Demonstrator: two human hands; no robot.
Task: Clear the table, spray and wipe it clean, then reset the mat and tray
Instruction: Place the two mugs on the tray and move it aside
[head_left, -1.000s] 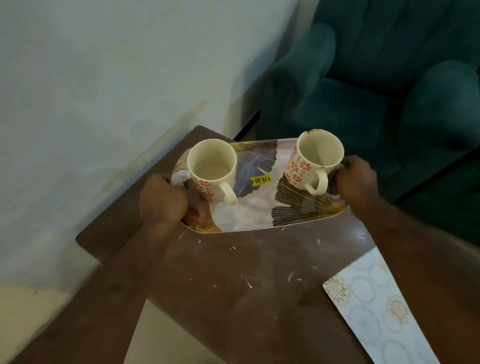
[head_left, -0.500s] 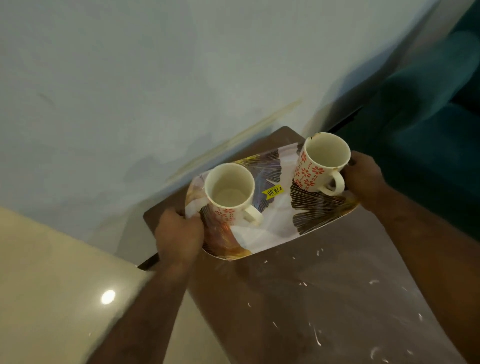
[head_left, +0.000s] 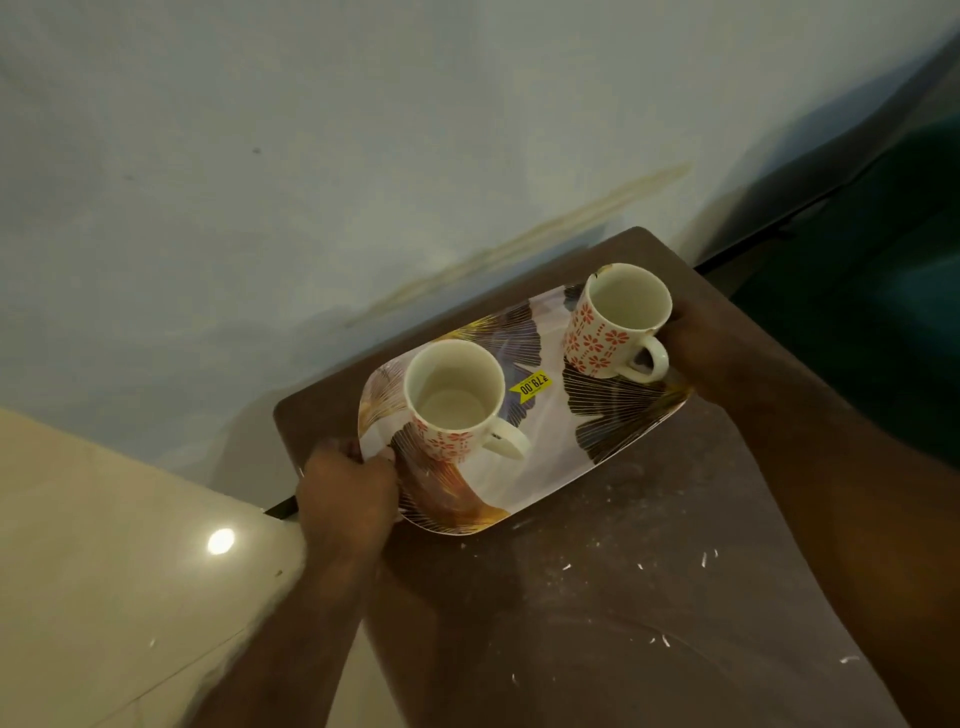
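A leaf-patterned tray (head_left: 550, 457) with a yellow price sticker is held just above the dark brown table (head_left: 597, 613). My left hand (head_left: 348, 499) grips its near-left corner and my right hand (head_left: 701, 343) grips its far-right end. Two cream mugs with red flower prints stand upright on it: one (head_left: 454, 402) toward the left, the other (head_left: 618, 322) toward the right. Both look empty. White crumbs and dusty smears lie scattered over the tabletop.
A pale wall (head_left: 363, 156) with a yellowish stain runs behind the table. A shiny beige floor (head_left: 104, 571) lies to the left. A dark teal sofa (head_left: 883, 291) stands at the right, close to the table's far corner.
The view has swung left, so the patterned mat at the right is out of frame. The tray with both mugs stays in my two hands and has shifted toward the table's left corner.
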